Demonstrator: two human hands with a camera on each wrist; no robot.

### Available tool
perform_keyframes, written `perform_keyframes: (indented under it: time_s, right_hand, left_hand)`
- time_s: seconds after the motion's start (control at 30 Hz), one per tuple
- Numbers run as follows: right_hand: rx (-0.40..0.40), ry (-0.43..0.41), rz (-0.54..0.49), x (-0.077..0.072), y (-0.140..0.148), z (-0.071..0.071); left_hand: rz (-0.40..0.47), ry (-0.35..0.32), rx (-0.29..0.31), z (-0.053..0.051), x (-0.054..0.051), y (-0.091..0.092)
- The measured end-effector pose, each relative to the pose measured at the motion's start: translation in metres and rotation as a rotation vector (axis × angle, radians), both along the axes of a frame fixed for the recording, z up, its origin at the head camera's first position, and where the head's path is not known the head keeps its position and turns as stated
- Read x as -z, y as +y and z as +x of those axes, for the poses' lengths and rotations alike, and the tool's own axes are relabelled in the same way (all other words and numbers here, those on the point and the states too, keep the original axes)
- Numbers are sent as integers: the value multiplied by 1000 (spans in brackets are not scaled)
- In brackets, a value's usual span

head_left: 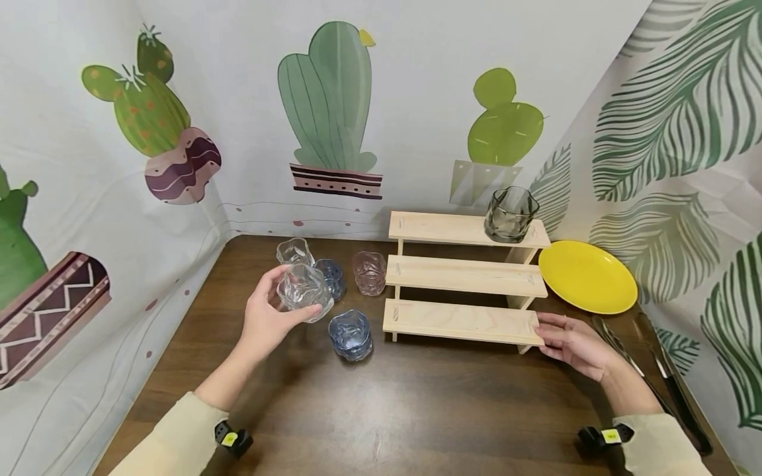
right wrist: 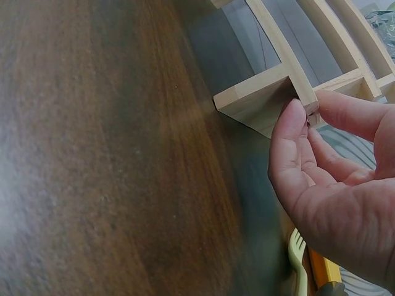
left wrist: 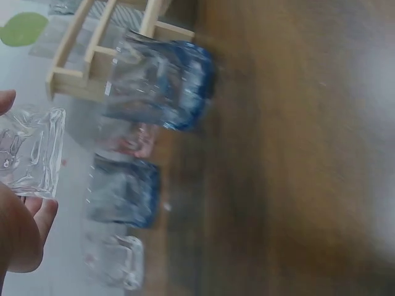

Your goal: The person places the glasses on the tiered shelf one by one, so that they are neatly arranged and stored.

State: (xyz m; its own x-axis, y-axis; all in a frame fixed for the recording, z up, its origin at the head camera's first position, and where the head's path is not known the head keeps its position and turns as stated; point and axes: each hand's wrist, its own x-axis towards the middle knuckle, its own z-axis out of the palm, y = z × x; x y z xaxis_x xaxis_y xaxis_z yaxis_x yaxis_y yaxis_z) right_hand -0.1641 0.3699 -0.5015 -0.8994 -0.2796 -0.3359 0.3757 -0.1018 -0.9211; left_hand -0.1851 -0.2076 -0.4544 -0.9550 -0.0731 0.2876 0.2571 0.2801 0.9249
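In the head view my left hand (head_left: 268,324) grips a clear wavy glass (head_left: 305,291), held above the table. The left wrist view shows that clear glass (left wrist: 31,151) between thumb and fingers. My right hand (head_left: 574,345) pinches the right end of the lowest step of a three-step wooden rack (head_left: 464,320); in the right wrist view its fingers (right wrist: 287,135) are at the step's corner. A grey glass (head_left: 512,215) stands on the rack's top step, toward the right.
Left of the rack stand a pinkish glass (head_left: 370,274), two blue glasses, one in front (head_left: 350,336) and one behind (head_left: 331,279), and another clear glass (head_left: 294,252). A yellow plate (head_left: 588,276) lies right of the rack, with cutlery (head_left: 673,383) along the right edge.
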Motion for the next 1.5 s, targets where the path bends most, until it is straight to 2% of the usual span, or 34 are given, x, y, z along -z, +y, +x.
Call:
perform_keyframes:
  time_s: [0.23, 0.43, 0.6, 0.73, 0.93, 1.13, 1.37, 1.5]
  right_hand:
    - [18, -17, 10, 0, 0, 1]
    - [24, -15, 9, 0, 0, 2]
    - [26, -30, 6, 1, -1, 2]
    - [29, -35, -7, 2, -1, 3]
    - [19, -23, -16, 2, 0, 3]
    - [24, -27, -14, 1, 1, 3]
    - [24, -29, -30, 2, 0, 3]
    - [27, -29, -29, 2, 0, 3]
  left_hand:
    - [-38, 10, 45, -10, -18, 19]
    - [-78, 22, 92, -22, -34, 40]
    - [-74, 39, 149, -35, -49, 63]
    - [-32, 48, 202, -48, -62, 86]
    - [-37, 59, 249, -68, -76, 120]
    - [-79, 77, 266, -86, -83, 151]
    - [-27, 52, 312, -105, -81, 180]
    - [-43, 51, 319, -112, -82, 192]
